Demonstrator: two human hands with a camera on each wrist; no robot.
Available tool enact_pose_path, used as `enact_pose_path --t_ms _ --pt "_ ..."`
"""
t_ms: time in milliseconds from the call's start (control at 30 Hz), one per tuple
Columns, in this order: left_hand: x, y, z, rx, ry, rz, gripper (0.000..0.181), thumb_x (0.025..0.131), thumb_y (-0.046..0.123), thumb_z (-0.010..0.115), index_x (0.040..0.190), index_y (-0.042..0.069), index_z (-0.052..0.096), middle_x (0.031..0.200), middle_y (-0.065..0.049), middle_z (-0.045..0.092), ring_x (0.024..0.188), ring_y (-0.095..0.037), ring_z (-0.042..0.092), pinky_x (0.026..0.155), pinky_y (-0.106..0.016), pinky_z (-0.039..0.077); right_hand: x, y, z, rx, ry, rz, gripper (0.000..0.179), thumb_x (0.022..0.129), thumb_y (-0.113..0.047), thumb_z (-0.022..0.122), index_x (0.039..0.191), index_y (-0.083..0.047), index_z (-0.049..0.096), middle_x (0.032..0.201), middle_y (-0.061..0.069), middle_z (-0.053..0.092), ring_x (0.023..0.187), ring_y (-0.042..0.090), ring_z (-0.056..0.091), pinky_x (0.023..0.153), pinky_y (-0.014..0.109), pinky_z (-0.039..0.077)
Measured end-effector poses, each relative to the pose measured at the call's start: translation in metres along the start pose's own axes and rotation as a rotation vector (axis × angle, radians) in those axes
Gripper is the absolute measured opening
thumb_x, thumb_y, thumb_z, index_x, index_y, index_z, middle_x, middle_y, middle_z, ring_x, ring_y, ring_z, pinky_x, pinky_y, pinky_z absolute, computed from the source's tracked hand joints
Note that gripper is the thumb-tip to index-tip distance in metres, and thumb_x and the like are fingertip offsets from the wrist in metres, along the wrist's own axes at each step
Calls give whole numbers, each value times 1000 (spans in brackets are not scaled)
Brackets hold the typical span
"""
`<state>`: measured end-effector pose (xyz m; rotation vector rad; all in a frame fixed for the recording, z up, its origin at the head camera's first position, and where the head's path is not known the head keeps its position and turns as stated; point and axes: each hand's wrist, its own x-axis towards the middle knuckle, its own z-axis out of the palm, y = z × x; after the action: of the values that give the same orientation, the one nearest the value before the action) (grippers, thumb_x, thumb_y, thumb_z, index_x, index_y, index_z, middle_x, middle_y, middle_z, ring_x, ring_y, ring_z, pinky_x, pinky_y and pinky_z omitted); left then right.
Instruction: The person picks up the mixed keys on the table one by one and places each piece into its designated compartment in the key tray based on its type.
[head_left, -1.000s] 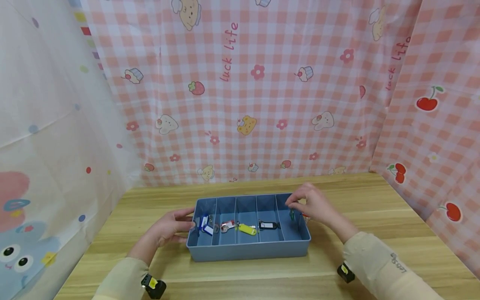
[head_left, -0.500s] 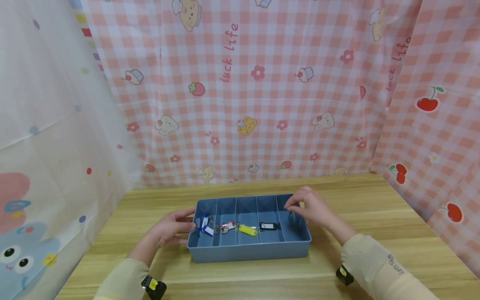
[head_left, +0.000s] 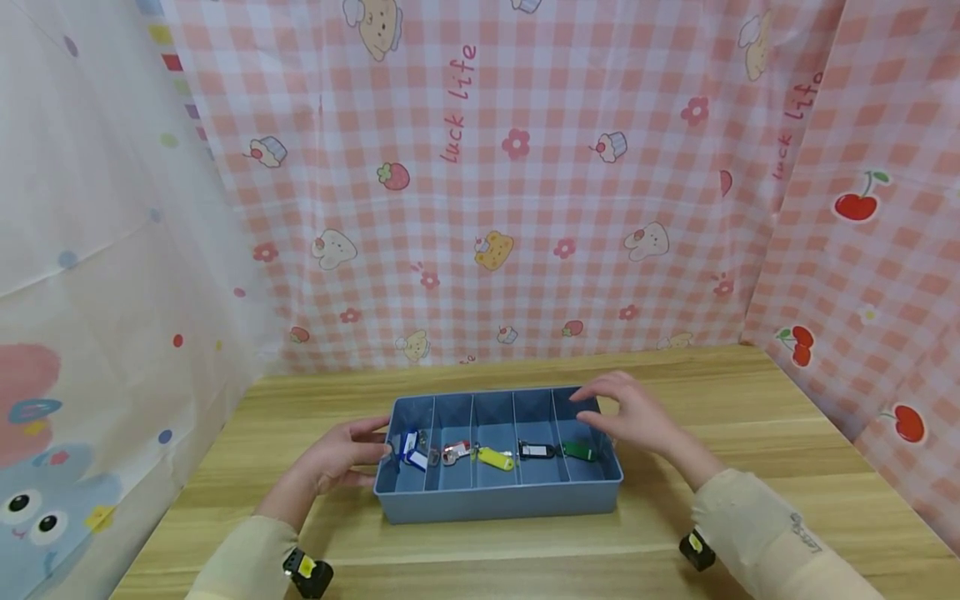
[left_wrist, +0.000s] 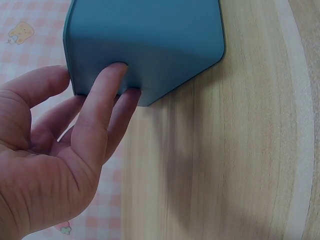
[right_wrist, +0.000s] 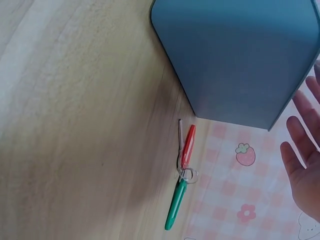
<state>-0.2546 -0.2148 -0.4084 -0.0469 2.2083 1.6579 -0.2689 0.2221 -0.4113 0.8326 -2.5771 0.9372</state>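
Note:
A blue-grey divided tray [head_left: 495, 503] lies on the table. From left to right its compartments hold blue key tags [head_left: 412, 450], a red key tag [head_left: 459, 451] with a key, a yellow key tag [head_left: 495, 458], a black key tag [head_left: 536, 450] and a green key tag [head_left: 579, 450]. My right hand [head_left: 628, 415] hovers over the right end, thumb and fingers apart, holding nothing. Against the tray's left end wall [left_wrist: 150, 55] rest the fairly straight fingers of my left hand [left_wrist: 60, 145]; in the head view this hand [head_left: 347, 457] is beside that end.
On the wooden table [right_wrist: 90, 150], beyond the tray's right end, lie a red key tag [right_wrist: 189, 146] and another green key tag [right_wrist: 175, 205] with rings and a key. Patterned cloth [head_left: 495, 183] hangs behind and at both sides.
My right hand has let go of the green key tag, which now lies flat in the rightmost compartment. Its fingers have spread. The left hand and tray have stayed put.

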Motion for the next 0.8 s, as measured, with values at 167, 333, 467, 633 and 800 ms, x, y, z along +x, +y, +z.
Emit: enact_pose_path --t_ms 167,333,467,633,800 --pt "0 0 0 6 5 -4 63 94 0 63 151 1 37 142 -34 43 104 -31 63 77 -48 58 -5 0 -4 5 -7 -18 32 85 -13 79 116 -7 72 115 4 70 111 30 56 94 55 46" --pt "1 -1 -1 -5 -9 4 64 93 0 64 151 0 36 142 -34 43 104 -31 63 77 -47 59 -11 3 -9 26 -7 -35 39 85 -13 79 122 -6 68 121 5 68 115 32 53 94 58 45" --pt "1 -1 -2 -14 -23 12 65 94 0 63 152 -1 34 143 -35 41 105 -31 63 78 -48 58 -15 6 -13 46 -14 -27 43 86 -14 78 126 -6 65 126 7 65 119 33 51 97 61 42" --pt "1 -1 -2 -25 -25 12 64 94 0 62 152 -1 34 144 -35 41 106 -31 62 79 -49 58 -20 11 -19 46 0 -14 47 85 -13 79 129 -6 64 129 12 63 120 36 50 97 63 41" --pt "1 -1 -2 -33 -28 13 65 94 1 63 152 0 34 145 -34 40 107 -33 62 80 -49 58 -25 18 -24 34 45 -25 49 85 -13 79 130 -3 63 128 15 63 118 38 51 95 62 42"
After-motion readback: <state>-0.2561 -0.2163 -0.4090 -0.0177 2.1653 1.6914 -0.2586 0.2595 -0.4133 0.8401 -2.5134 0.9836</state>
